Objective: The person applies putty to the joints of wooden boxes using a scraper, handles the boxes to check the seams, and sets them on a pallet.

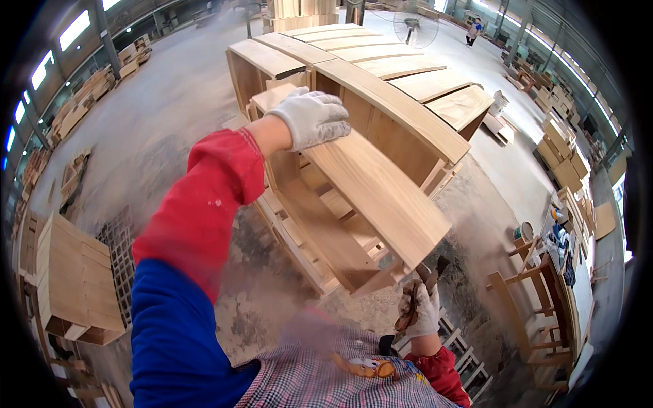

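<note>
In a white glove, my left hand (311,121) lies flat on the top edge of a pale wooden drawer-like frame (381,187), fingers stretched across it. This frame leans over slatted wooden pieces and is open in the middle. My right hand (423,314), also gloved, is low at the frame's near right corner. Its fingers are closed around a dark brown hand tool (408,309) with a forked end; its exact kind is unclear. Just beyond the frame stands a wooden cabinet carcass (367,85), open toward me.
Several similar wooden boxes (401,64) line up behind. A stacked wooden cabinet (78,279) and a dark grid (115,251) are at left. At right stand a cluttered workbench (564,299) and wooden frames. A fan (411,24) and a distant person (473,30) are far back.
</note>
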A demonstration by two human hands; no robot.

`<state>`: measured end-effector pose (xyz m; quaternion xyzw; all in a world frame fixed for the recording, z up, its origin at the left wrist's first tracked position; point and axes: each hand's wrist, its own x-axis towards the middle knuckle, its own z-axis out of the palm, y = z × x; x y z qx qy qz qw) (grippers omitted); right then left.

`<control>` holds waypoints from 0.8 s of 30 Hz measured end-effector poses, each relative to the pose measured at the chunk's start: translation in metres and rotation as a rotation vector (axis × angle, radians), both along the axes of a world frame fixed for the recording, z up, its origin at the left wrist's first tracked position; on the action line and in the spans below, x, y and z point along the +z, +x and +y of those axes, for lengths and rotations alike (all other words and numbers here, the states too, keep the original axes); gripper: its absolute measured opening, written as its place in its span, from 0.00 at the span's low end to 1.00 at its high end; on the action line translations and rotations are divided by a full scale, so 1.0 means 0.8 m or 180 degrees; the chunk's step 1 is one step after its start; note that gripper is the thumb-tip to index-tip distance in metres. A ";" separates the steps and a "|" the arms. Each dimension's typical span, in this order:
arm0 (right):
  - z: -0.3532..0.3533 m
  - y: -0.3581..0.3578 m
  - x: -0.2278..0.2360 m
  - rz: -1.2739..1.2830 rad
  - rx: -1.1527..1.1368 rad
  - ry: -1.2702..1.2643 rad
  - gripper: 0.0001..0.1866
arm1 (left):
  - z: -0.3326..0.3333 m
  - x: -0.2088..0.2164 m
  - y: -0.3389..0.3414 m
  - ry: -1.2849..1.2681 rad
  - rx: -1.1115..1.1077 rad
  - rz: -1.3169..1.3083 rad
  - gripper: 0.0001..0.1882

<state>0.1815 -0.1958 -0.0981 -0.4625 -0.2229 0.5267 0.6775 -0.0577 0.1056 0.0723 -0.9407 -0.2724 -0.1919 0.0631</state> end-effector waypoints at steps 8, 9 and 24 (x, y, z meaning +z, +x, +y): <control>0.036 0.041 -0.055 0.0611 0.0086 -0.0417 0.23 | -0.135 -0.069 -0.026 0.0495 0.0651 -0.2025 0.22; 0.042 0.058 -0.070 0.0702 0.0042 -0.0533 0.23 | -0.150 -0.095 -0.024 0.0388 0.0671 -0.2123 0.24; 0.011 0.135 -0.104 0.0159 0.1789 -0.1761 0.28 | -0.307 -0.279 0.129 -0.2943 0.0938 -0.3333 0.20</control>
